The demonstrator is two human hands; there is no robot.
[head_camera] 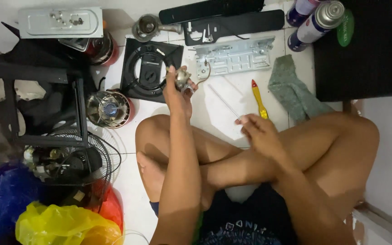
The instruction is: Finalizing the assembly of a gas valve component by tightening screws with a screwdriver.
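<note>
I sit cross-legged on a white tiled floor. My left hand (176, 93) is raised over the floor and grips a small silvery metal valve part (183, 80), held just in front of a black square stove frame (147, 68). My right hand (258, 131) rests on my knee and pinches the near end of a thin metal rod (224, 102) that slants up to the left across the tile. A yellow-handled tool with a red tip (258, 99) lies just beyond that hand.
A grey metal plate (232, 56), black panels (232, 22), two spray cans (316, 20), a grey rag (293, 90) and a black mat (368, 50) lie ahead. Left: round burner parts (110, 109), black stand (41, 104), fan grille (73, 159), yellow plastic bag (64, 224).
</note>
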